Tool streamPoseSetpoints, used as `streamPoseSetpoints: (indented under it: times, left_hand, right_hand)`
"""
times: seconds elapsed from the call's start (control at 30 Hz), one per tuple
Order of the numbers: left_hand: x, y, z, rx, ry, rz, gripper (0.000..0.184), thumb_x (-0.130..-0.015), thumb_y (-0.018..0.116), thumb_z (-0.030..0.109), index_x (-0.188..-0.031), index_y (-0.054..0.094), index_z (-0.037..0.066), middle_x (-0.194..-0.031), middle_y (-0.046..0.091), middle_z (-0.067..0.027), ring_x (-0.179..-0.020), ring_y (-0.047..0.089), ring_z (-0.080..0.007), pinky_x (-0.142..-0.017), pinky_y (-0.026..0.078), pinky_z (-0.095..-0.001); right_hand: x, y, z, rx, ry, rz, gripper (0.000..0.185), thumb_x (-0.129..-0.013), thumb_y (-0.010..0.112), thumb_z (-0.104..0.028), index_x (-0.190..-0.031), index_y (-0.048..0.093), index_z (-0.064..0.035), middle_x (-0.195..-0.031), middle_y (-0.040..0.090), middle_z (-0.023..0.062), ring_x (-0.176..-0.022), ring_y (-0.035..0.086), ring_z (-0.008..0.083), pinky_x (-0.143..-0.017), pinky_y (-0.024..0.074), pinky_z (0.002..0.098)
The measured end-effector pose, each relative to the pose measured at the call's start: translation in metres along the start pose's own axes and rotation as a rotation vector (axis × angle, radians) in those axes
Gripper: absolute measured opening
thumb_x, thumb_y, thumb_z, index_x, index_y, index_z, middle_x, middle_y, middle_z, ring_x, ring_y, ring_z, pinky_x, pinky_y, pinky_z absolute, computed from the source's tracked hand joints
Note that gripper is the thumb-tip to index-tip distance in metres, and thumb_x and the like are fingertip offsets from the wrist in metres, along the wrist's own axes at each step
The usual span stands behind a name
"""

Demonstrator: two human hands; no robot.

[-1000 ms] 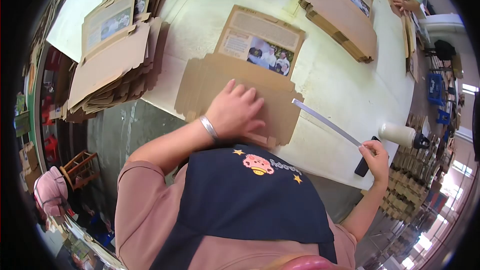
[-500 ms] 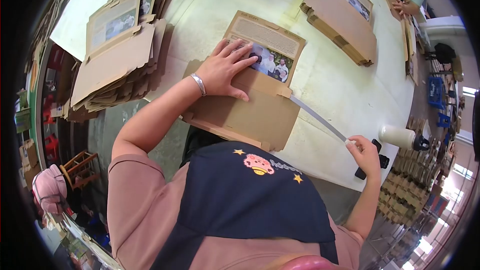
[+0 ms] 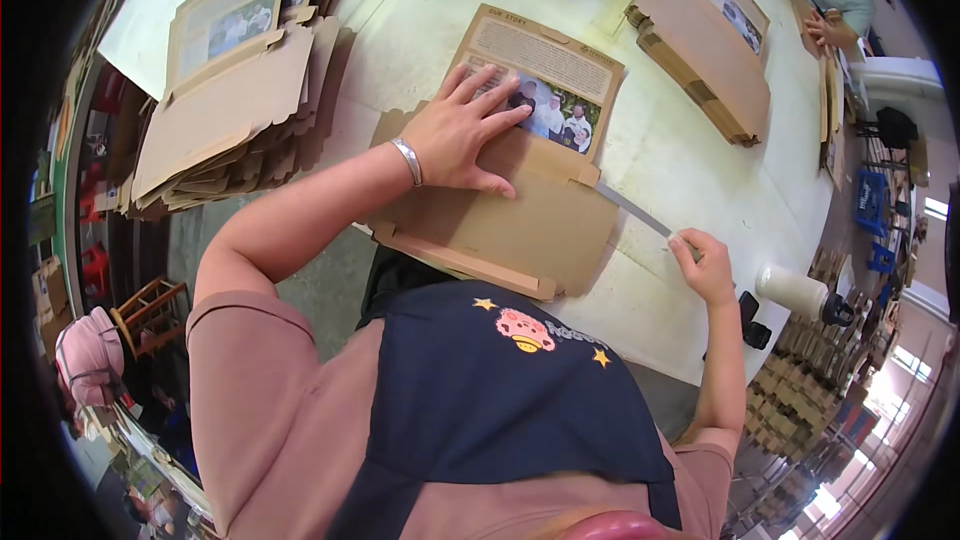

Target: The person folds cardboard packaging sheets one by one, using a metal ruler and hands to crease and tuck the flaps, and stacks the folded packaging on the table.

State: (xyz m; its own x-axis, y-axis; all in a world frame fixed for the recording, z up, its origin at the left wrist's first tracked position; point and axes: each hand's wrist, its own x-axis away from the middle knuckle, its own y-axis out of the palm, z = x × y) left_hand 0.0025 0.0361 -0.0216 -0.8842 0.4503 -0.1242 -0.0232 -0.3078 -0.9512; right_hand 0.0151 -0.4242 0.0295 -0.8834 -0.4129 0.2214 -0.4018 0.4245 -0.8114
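A flattened kraft cardboard box (image 3: 510,225), printed with text and a photo of people, lies unfolded on the white table (image 3: 390,40). My left hand (image 3: 465,135) rests on it, fingers spread over the printed panel beside the photo. In my right hand (image 3: 704,262), to the right of the box, is one end of a long, flat grey strip (image 3: 640,210), pinched between thumb and fingers. The strip's far end meets the box edge by a small tab, where cardboard hides it. Whether it is metal or plastic I cannot tell.
Flattened boxes are piled at the left (image 3: 225,105), with another stack (image 3: 705,60) at the back right. Near the right table edge are a white bottle (image 3: 790,285) and a black object (image 3: 752,325). Another person's hand (image 3: 828,30) shows at the far right.
My right hand has moved nearer the box, and less of the grey strip shows between them. My left hand stays spread on the cardboard. The whole view has shifted slightly.
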Motion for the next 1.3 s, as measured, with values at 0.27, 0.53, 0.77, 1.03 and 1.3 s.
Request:
streamPoseSetpoints:
  times: [0.27, 0.53, 0.77, 1.03, 1.3]
  left_hand:
    - [0.001, 0.000, -0.003, 0.005, 0.018, 0.009, 0.105, -0.071, 0.073, 0.080, -0.151, 0.053, 0.017, -0.165, 0.037, -0.0169, -0.153, 0.028, -0.0428, -0.127, 0.016, -0.0596]
    - [0.000, 0.000, -0.001, 0.009, 0.005, -0.016, 0.107, -0.069, 0.075, 0.079, -0.152, 0.052, 0.016, -0.166, 0.036, -0.0163, -0.154, 0.027, -0.0428, -0.127, 0.016, -0.0588]
    - [0.000, -0.002, -0.001, 0.017, 0.042, 0.008, 0.104, -0.069, 0.076, 0.078, -0.152, 0.052, 0.019, -0.165, 0.038, -0.0151, -0.154, 0.028, -0.0414, -0.127, 0.018, -0.0578]
    - [0.003, 0.000, -0.002, 0.068, 0.115, 0.066, 0.100, -0.069, 0.077, 0.076, -0.150, 0.054, 0.022, -0.163, 0.041, -0.0147, -0.153, 0.030, -0.0406, -0.126, 0.020, -0.0577]
    - [-0.003, 0.011, -0.004, 0.126, 0.049, 0.126, 0.072, -0.090, 0.070, 0.059, -0.148, 0.056, 0.018, -0.157, 0.046, -0.0209, -0.146, 0.041, -0.0432, -0.120, 0.031, -0.0533]
  right_hand:
    - [-0.034, -0.025, -0.009, 0.061, -0.087, -0.054, 0.018, -0.094, 0.075, -0.018, -0.092, 0.074, 0.0000, -0.080, 0.071, 0.0133, -0.070, 0.064, 0.0225, -0.067, 0.0510, 0.0324]
    - [-0.060, 0.023, -0.042, 0.018, -0.136, -0.061, 0.023, -0.094, 0.074, -0.022, -0.092, 0.071, 0.0007, -0.077, 0.068, 0.0138, -0.066, 0.061, 0.0239, -0.065, 0.0497, 0.0343]
    - [-0.075, 0.006, -0.050, -0.050, 0.055, -0.383, 0.032, -0.100, 0.068, -0.030, -0.083, 0.069, -0.0031, -0.071, 0.065, 0.0044, -0.060, 0.055, 0.0131, -0.058, 0.0450, 0.0300]
    - [-0.068, -0.002, -0.062, -0.406, 0.360, -0.955, 0.030, -0.108, 0.051, -0.035, -0.109, 0.064, -0.0076, -0.071, 0.059, -0.0023, -0.063, 0.056, 0.0093, -0.054, 0.0438, 0.0264]
    - [-0.019, 0.056, -0.058, 0.325, -0.271, 0.070, 0.015, -0.096, 0.070, -0.021, -0.104, 0.062, -0.0114, -0.083, 0.065, 0.0151, -0.074, 0.067, 0.0386, -0.064, 0.0544, 0.0493]
